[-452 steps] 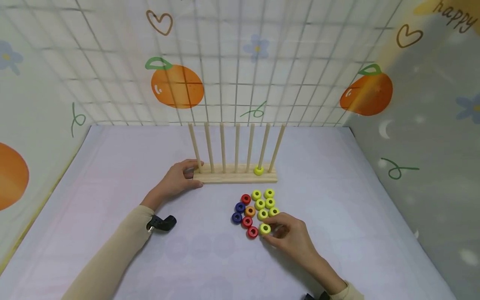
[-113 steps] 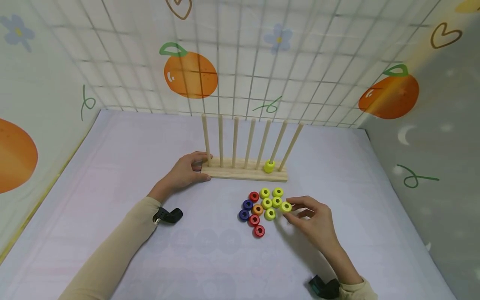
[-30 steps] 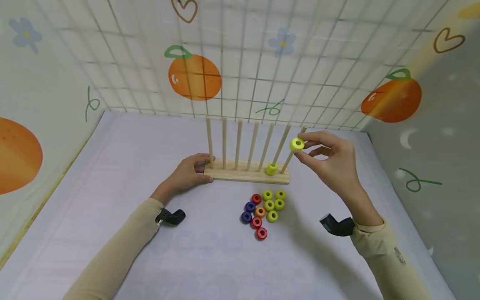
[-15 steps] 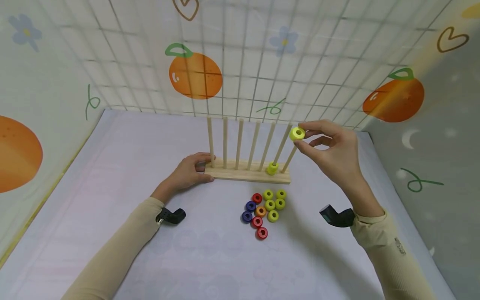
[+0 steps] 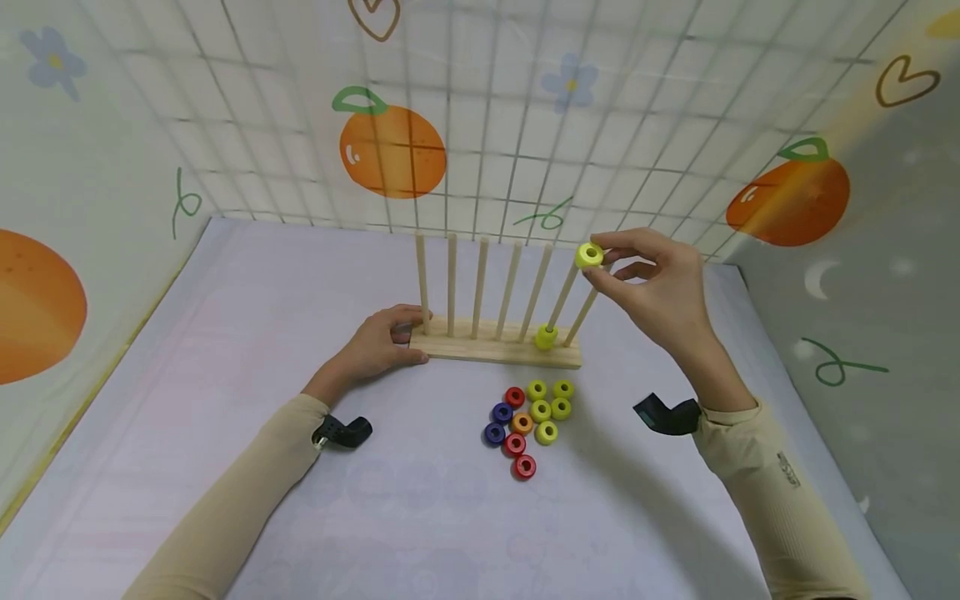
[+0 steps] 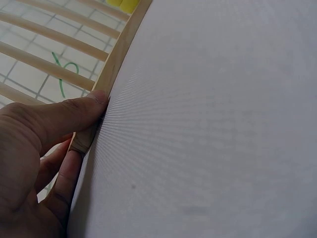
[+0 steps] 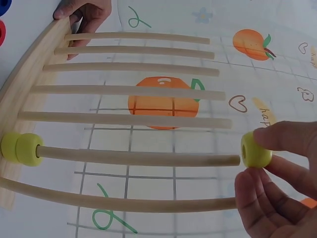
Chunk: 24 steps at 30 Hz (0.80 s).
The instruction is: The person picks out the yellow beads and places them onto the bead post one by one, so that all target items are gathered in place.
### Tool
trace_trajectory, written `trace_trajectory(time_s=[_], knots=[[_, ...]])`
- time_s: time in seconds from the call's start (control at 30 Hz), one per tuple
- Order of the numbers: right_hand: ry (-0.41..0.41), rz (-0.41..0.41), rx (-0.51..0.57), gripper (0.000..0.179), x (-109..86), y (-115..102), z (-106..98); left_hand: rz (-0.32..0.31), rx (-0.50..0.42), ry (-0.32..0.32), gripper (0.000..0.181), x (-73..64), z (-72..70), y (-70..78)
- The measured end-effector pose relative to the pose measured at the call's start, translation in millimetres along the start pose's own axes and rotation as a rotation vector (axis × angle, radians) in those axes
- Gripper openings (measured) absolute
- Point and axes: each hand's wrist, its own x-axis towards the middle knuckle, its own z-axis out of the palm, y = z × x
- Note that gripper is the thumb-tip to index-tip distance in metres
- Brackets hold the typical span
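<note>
My right hand (image 5: 656, 283) pinches a yellow bead (image 7: 256, 149) between thumb and fingers. In the right wrist view the bead's hole faces the tip of the second peg from the right, a small gap apart. Two yellow beads (image 7: 22, 148) sit stacked at the bottom of that same peg. The wooden peg rack (image 5: 495, 348) stands upright on the table, its other pegs bare. My left hand (image 5: 375, 343) grips the rack's left end, thumb at the front and fingers behind, as the left wrist view (image 6: 89, 129) also shows.
In front of the rack lies a loose group of beads: several yellow ones (image 5: 540, 410), red ones (image 5: 524, 467), two dark blue ones (image 5: 494, 433) and an orange one (image 5: 522, 423). A patterned backdrop (image 5: 495, 117) rises behind the table.
Earlier one bead sat on the second peg from the right; now two do. My right hand has lifted another yellow bead from the group up to that peg's tip. My left hand keeps its grip.
</note>
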Motion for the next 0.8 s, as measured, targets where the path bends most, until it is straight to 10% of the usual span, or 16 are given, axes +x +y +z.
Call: trace_trajectory(time_s=[0.8], knots=[[-0.053, 0.069, -0.036, 0.029, 13.5, 10, 1, 0.005, 0.002, 0.003, 0.067, -0.8, 0.1, 0.3]])
